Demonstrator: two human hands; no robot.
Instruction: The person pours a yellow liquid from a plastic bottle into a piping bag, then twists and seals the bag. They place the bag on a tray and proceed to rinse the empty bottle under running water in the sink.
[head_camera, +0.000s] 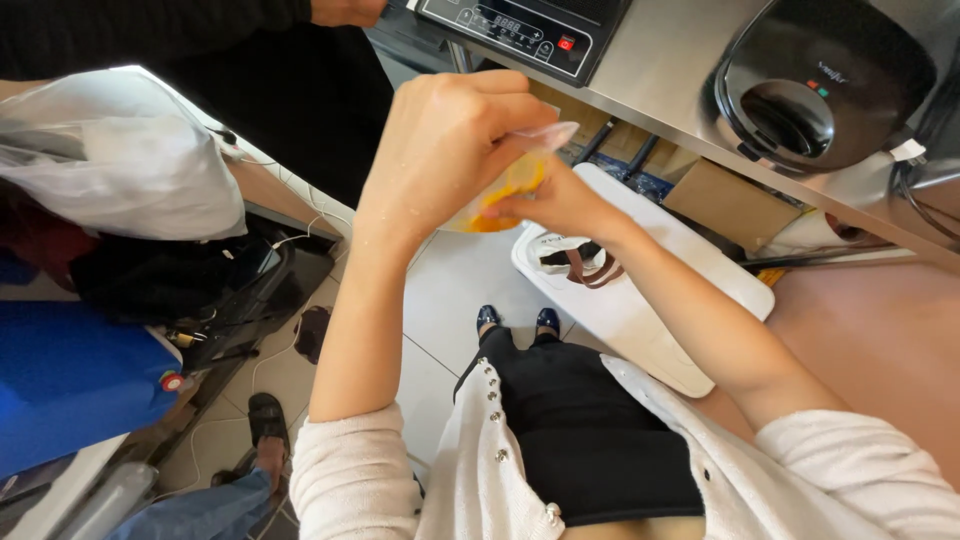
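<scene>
Both my hands are raised in front of me, over the floor, and meet on a small clear plastic packet (505, 185) with something yellow-orange inside. My left hand (440, 140) pinches the packet's upper edge with curled fingers. Below and behind it, my right hand (560, 205) grips the lower part of the packet; its fingers are mostly hidden by the left hand. White sleeves are pushed up on both forearms.
A steel counter (670, 60) at the upper right carries a black induction cooker (520, 30) and a round black appliance (820, 80). A long white object (640, 300) lies on the floor below. A white plastic bag (120, 160) sits at left. Another person's sandalled foot (265, 420) is at the lower left.
</scene>
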